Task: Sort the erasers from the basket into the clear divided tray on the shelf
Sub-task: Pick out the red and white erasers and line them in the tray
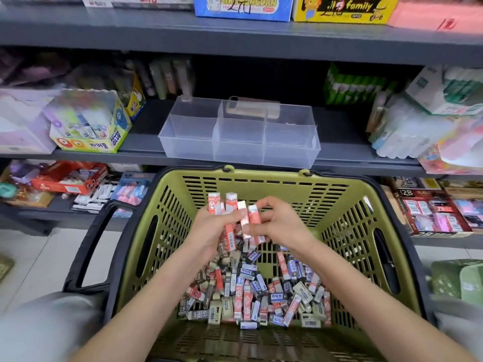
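Across the far side runs a dark grey metal shelf, smooth and flat, with another board of the same kind overhanging it from above. Just this side of its front edge sits an olive-green plastic basket, the widest thing near the person. Its walls and floor are pierced with rows of slots, its rim is rounded, and a black handle is folded down along the left side. Pale floor tiles show to the left of it. On the shelf, just beyond the basket's far rim, stands the clear divided tray, thin-walled, straight-edged and see-through, its near row split into three compartments. Bare shelf shows on both sides of the tray, so it stands apart from the bright glue box on the left and from the pale packets on the right. A loose pile of erasers, small blocks in red, blue, black and beige paper sleeves, lies jumbled on the near half of the basket floor. Both hands meet above the far edge of that pile, inside the basket walls. The left hand has its grip curled tight round several red-sleeved erasers, which stand upright with their white ends poking above the fingers. The right hand, touching that bundle, has its grip pinched with bent fingertips on the rightmost eraser.
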`<state>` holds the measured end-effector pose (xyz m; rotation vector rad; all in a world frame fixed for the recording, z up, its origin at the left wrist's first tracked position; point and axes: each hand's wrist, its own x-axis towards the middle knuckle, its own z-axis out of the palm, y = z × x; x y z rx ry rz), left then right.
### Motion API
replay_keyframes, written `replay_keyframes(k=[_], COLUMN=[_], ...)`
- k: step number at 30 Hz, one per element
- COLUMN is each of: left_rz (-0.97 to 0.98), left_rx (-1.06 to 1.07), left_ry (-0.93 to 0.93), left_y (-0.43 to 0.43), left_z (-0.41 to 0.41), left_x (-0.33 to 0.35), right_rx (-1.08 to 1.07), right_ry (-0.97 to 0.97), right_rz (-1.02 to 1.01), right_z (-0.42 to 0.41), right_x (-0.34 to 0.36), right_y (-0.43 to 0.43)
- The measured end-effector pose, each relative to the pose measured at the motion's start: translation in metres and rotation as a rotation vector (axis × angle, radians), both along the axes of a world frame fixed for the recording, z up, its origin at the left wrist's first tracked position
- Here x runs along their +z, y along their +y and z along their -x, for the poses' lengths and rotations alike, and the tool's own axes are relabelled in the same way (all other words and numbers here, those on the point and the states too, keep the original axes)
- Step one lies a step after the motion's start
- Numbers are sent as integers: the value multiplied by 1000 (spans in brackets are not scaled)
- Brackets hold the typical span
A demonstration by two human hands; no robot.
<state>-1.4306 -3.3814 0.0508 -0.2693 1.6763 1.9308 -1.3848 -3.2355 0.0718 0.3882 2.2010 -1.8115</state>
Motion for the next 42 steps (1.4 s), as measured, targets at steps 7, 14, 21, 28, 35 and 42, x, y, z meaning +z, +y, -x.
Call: replay_keyframes(k=[7, 14, 21, 28, 35, 42], left_rz=[53, 355, 195, 232, -241, -290], left_rx=[245, 549, 342, 332, 470, 393], left_ry=[399, 496, 141, 240, 371, 314], left_y=[-24, -65, -66, -48, -29, -24], left_z=[43, 134, 155, 144, 143, 142], left_x=[46, 68, 64, 54, 47, 42], right_rx=[-269, -216, -215, -336, -322, 60], right_ry=[541, 273, 168, 333, 219, -96], right_rz=[-523, -660, -592, -845, -493, -998], right_z=[66, 115, 101, 117, 193, 221], right_x=[47, 35, 35, 59, 62, 44], right_y=[29, 62, 104, 106, 75, 67])
